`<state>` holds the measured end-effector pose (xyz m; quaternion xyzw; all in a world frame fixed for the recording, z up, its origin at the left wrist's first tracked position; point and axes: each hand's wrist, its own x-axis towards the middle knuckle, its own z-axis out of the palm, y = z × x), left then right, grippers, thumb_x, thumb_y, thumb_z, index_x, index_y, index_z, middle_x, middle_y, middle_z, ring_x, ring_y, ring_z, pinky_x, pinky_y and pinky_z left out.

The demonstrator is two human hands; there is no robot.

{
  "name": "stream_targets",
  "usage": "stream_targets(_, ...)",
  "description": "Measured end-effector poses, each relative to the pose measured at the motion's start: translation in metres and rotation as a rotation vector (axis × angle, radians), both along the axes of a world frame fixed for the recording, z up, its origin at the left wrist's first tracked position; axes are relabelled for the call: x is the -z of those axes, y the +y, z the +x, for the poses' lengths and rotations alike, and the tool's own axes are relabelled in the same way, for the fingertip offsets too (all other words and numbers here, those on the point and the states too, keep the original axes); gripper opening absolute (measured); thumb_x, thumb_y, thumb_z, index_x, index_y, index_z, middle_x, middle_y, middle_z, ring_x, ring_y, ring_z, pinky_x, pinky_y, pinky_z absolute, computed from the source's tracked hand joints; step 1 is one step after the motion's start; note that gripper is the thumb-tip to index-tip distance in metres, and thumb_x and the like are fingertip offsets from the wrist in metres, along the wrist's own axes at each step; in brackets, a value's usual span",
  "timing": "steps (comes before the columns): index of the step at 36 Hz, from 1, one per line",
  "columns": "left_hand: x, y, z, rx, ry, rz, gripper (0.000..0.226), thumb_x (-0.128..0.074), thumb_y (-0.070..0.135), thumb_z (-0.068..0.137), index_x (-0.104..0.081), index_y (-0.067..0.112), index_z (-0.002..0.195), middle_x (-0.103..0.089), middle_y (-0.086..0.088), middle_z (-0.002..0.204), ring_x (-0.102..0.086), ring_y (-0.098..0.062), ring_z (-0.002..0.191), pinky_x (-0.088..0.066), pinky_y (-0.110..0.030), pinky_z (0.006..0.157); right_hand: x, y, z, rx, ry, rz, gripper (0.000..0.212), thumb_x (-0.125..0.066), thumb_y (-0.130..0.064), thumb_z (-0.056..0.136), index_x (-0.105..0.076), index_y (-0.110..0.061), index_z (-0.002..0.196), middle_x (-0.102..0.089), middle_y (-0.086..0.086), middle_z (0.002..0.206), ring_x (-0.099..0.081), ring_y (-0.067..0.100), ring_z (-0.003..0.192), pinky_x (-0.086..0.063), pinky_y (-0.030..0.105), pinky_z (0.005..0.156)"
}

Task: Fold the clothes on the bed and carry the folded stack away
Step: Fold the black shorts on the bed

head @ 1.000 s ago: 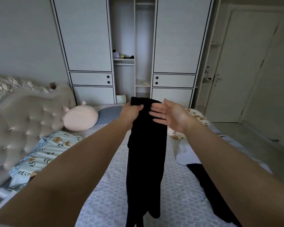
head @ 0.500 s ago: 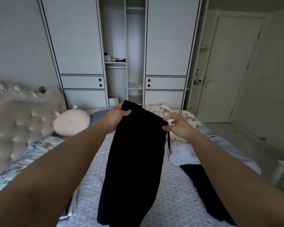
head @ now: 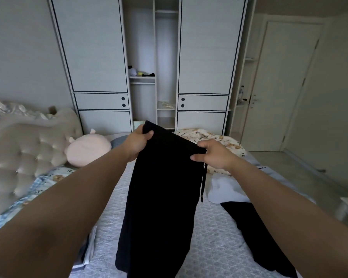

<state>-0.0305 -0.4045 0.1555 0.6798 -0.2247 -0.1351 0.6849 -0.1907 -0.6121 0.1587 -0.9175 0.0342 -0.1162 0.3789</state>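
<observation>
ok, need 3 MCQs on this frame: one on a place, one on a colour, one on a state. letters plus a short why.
1. Where is the pink plush pillow?
A. By the tufted headboard
B. On the wardrobe shelf
C. On the floor by the door

2. What colour is the garment held up over the bed?
A. White
B. Black
C. Pale blue

3. How is that garment held?
A. Left hand alone
B. Lying flat, untouched
C. Left hand and right hand each grip a top corner

Answers:
1 A: it lies at the head of the bed, beside the headboard.
2 B: the hanging cloth is plainly black.
3 C: fingers of both hands curl over the top edge and the cloth hangs down.
</observation>
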Motion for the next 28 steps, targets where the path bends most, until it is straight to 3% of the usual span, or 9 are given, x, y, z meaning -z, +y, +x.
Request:
stream_targets(4, 0.004, -0.001, -0.003, -0.077, -0.265, 0.179, 0.020, -0.046, 0.020, 0.100, -0.048, 0.017, 0.120, -0.060, 0.000, 0.109, -0.057, -0.019, 0.103, -0.041, -0.027, 0.085, -0.001, -0.002, 0.004, 0.058, -0.010, -0.150, 0.021, -0.067, -0.021, 0.086, -0.047, -0.020, 0.081, -0.058, 0.000, 0.088, -0.054, 0.016, 0.079, -0.037, 0.027, 0.064)
stream_targets(7, 0.008, 0.002, -0.008, -0.160, -0.533, 0.333, 0.033, -0.046, 0.020, 0.099, -0.042, 0.014, 0.131, -0.056, -0.001, 0.111, -0.054, -0.023, 0.109, -0.036, -0.024, 0.085, 0.000, -0.003, 0.006, 0.077, -0.034, -0.222, 0.023, -0.063, -0.020, 0.089, -0.043, -0.023, 0.099, -0.058, 0.001, 0.096, -0.054, 0.022, 0.085, -0.040, 0.031, 0.069)
stream_targets(10, 0.010, 0.011, -0.014, -0.155, -0.732, 0.385, 0.051, -0.049, 0.017, 0.098, -0.031, 0.024, 0.145, -0.056, -0.007, 0.125, -0.052, -0.026, 0.114, -0.038, -0.026, 0.093, -0.003, -0.004, 0.007, 0.086, -0.040, -0.285, 0.040, -0.064, -0.022, 0.089, -0.046, -0.023, 0.125, -0.050, -0.004, 0.105, -0.051, 0.019, 0.098, -0.039, 0.030, 0.080)
stream_targets(13, 0.009, 0.018, -0.018, -0.093, -0.905, 0.444, 0.038, -0.050, 0.014, 0.097, -0.046, 0.023, 0.133, -0.059, 0.000, 0.112, -0.057, -0.023, 0.105, -0.035, -0.020, 0.082, -0.007, -0.006, 0.006, 0.119, -0.015, -0.385, 0.034, -0.063, -0.023, 0.090, -0.057, -0.012, 0.121, -0.062, 0.005, 0.106, -0.057, 0.026, 0.102, -0.044, 0.031, 0.082)
stream_targets(16, 0.008, 0.022, -0.020, -0.051, -0.953, 0.536, 0.028, -0.049, 0.016, 0.097, -0.050, 0.018, 0.124, -0.060, -0.005, 0.111, -0.055, -0.019, 0.098, -0.033, -0.021, 0.077, -0.009, -0.007, 0.003, 0.172, -0.013, -0.456, 0.037, -0.064, -0.028, 0.089, -0.060, -0.010, 0.120, -0.064, 0.010, 0.106, -0.058, 0.029, 0.102, -0.048, 0.036, 0.085)
stream_targets(19, 0.009, 0.023, -0.024, -0.048, -0.985, 0.597, 0.025, -0.047, 0.018, 0.098, -0.046, 0.015, 0.122, -0.054, 0.001, 0.103, -0.049, -0.014, 0.087, -0.027, -0.018, 0.067, -0.012, -0.006, -0.001, 0.185, -0.041, -0.592, 0.030, -0.062, -0.034, 0.089, -0.063, -0.014, 0.111, -0.060, 0.006, 0.089, -0.059, 0.030, 0.095, -0.048, 0.034, 0.075)
stream_targets(22, 0.011, 0.022, -0.028, -0.039, -1.015, 0.629, 0.020, -0.046, 0.016, 0.098, -0.045, 0.008, 0.116, -0.049, 0.000, 0.102, -0.048, -0.016, 0.083, -0.025, -0.017, 0.065, -0.012, -0.005, -0.004, 0.205, -0.066, -0.739, 0.028, -0.057, -0.039, 0.090, -0.060, -0.017, 0.107, -0.063, 0.010, 0.094, -0.059, 0.030, 0.091, -0.047, 0.033, 0.069)
stream_targets(25, 0.013, 0.018, -0.032, -0.071, -0.926, 0.623, 0.017, -0.046, 0.016, 0.098, -0.044, 0.006, 0.112, -0.044, -0.001, 0.106, -0.048, -0.019, 0.088, -0.027, -0.020, 0.069, -0.010, -0.009, -0.008, 0.196, -0.098, -0.844, 0.031, -0.054, -0.042, 0.091, -0.058, -0.015, 0.105, -0.063, 0.011, 0.092, -0.059, 0.031, 0.089, -0.040, 0.032, 0.063)
stream_targets(28, 0.013, 0.009, -0.041, -0.110, -0.777, 0.559, 0.008, -0.046, 0.013, 0.098, -0.043, 0.010, 0.104, -0.048, -0.002, 0.096, -0.046, -0.017, 0.082, -0.029, -0.024, 0.067, -0.008, -0.016, -0.015, 0.190, -0.084, -0.837, 0.036, -0.054, -0.047, 0.090, -0.059, -0.014, 0.103, -0.062, 0.011, 0.092, -0.059, 0.030, 0.089, -0.043, 0.033, 0.064)
